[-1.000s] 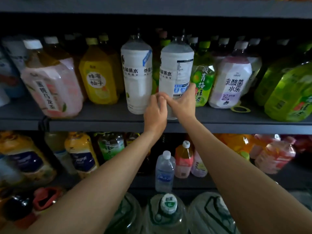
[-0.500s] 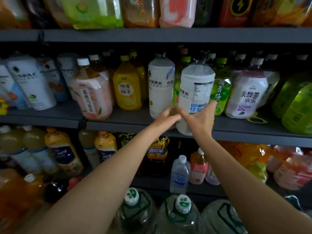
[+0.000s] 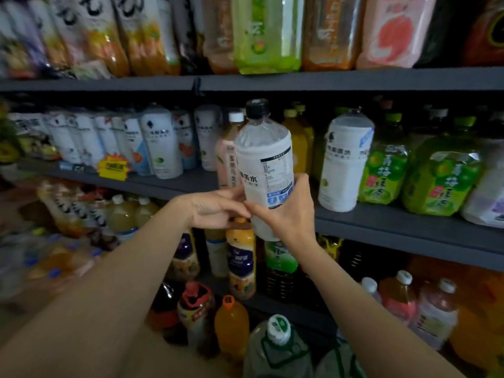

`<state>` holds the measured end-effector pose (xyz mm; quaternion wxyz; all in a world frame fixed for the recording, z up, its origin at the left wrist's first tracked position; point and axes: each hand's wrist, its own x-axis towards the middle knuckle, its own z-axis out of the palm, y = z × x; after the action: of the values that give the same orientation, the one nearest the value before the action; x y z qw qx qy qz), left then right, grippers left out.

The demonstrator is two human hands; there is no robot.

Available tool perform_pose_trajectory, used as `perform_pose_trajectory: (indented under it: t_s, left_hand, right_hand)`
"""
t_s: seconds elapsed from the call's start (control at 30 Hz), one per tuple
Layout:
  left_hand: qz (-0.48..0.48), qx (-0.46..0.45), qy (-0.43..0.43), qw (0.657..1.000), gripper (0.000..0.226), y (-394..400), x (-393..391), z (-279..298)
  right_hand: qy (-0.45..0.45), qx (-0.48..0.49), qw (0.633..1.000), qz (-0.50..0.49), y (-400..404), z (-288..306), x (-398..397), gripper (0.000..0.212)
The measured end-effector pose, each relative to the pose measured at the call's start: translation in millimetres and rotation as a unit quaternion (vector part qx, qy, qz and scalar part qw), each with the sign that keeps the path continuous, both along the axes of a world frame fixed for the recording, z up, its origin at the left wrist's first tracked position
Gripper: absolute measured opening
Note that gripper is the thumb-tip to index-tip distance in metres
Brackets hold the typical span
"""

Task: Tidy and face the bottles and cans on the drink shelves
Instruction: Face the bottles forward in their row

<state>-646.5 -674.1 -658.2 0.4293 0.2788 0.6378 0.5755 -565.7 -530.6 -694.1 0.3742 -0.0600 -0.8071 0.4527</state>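
A tall white-labelled bottle (image 3: 264, 162) with a black cap is lifted off the middle shelf (image 3: 381, 227), in front of its edge, tilted slightly left. My right hand (image 3: 289, 211) grips its lower part, thumb on the left, fingers wrapped round the right side. My left hand (image 3: 215, 208) touches the bottle's lower left side with its fingertips, next to my right thumb. A matching white-labelled bottle (image 3: 344, 162) stands upright on the shelf just to the right.
Green tea bottles (image 3: 439, 175) stand right of the matching bottle; a pink bottle (image 3: 225, 162), yellow bottles and several white ones (image 3: 161, 145) to the left. A yellow price tag (image 3: 114, 166) hangs on the shelf edge. More bottles fill the shelves above and below.
The white-labelled bottle has come off the shelf and moved left and forward in both hands. The view has swung up and left, showing the top shelf.
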Motion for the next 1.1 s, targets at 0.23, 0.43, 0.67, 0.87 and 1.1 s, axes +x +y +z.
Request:
perform_pose_trajectory:
  t_s: [0.23,0.43,0.67,0.87,1.1]
  left_hand:
    - [0.059,-0.028,0.059,0.996,0.076,-91.6,-65.5,1.2]
    - [0.194,0.012,0.162,0.967,0.067,-129.1,-130.1,-21.1]
    - [0.286,-0.032,0.309,0.907,0.057,-116.7,-179.5,-26.1]
    - [0.384,-0.055,0.38,0.84,0.034,-97.9,-205.5,-48.2]
    - [0.421,-0.076,0.416,0.803,0.032,-74.5,-225.6,-55.8]
  right_hand:
    - [-0.011,-0.022,0.999,0.033,-95.1,4.4,-74.6,0.086]
    - [-0.055,-0.012,0.998,-0.022,-156.1,3.2,-152.5,0.076]
    - [-0.092,-0.069,0.991,-0.07,-168.9,8.6,-225.2,0.077]
    - [-0.174,-0.077,0.978,-0.087,-174.7,13.0,-258.1,0.082]
    - [-0.26,-0.027,0.955,-0.139,-164.6,4.0,-265.3,0.055]
